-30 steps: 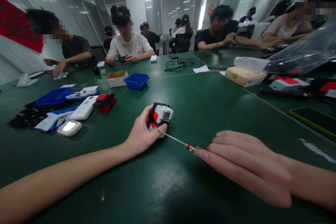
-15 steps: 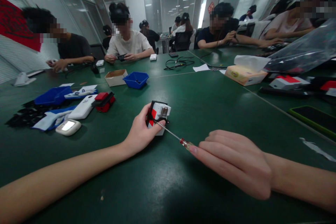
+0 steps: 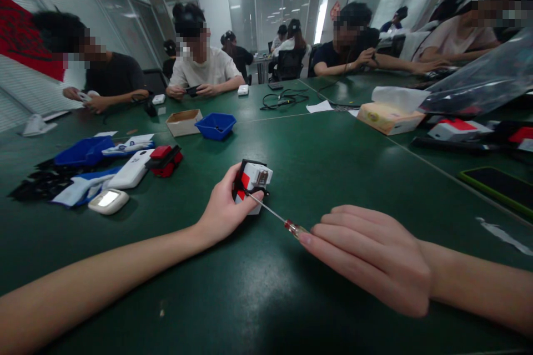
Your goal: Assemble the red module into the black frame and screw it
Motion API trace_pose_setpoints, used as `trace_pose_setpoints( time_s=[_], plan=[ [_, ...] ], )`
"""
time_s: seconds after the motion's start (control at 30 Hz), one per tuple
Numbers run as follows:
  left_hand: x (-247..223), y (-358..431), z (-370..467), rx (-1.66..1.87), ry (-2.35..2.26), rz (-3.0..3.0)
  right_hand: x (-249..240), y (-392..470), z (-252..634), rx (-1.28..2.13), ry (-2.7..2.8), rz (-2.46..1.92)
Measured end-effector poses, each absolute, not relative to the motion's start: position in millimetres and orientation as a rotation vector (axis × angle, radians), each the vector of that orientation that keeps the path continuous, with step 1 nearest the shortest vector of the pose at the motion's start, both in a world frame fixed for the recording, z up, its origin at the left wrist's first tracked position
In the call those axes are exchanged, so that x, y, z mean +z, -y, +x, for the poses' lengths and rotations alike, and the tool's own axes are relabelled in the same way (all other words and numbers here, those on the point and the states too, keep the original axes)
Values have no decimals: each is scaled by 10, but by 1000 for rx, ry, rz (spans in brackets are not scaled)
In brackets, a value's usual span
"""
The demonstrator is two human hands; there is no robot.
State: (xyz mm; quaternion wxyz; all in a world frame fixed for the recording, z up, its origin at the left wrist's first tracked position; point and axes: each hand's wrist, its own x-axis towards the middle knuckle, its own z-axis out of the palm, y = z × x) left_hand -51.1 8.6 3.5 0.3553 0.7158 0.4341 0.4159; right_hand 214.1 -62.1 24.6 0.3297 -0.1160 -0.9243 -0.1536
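Pinching the handle of a screwdriver in the nearly closed right hand, at 4 o'clock from the white-and-red block. Gripping that block between thumb and fingers in the left hand, at 8 o'clock. Apparently turning or seating a fastener; calls for steady alignment. Crossing the left thumb, hard to make out at the tip. Farther along the bench: rounded white device at 9, red-and-black block at 10, blue tray at 11, tissue pack at 2.

No legible text or signs.
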Motion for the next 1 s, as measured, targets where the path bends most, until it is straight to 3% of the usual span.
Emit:
trace_pose_setpoints(
  time_s=[0.3, 0.5, 0.6, 0.73, 0.87, 1.0],
  plan=[
    [51, -81, -507, 1073, -1128, 1856, 280, 657, 2095, -512, 2405, -448],
    [42, -72, -504, 1085, -1123, 1908, 371, 716, 2045, -772, 2406, -684],
    [42, -69, -506, 1089, -1122, 1928, 312, 711, 2062, -693, 2425, -736],
    [44, -56, -515, 1117, -1135, 2004, 190, 673, 2082, -102, 2507, -941],
    [34, -23, -541, 1182, -1146, 2159, 201, 654, 2011, 1055, 2349, -1251],
    [38, 18, -565, 1269, -1087, 2325, 236, 672, 1915, 2019, 1873, -1087]
  ],
)
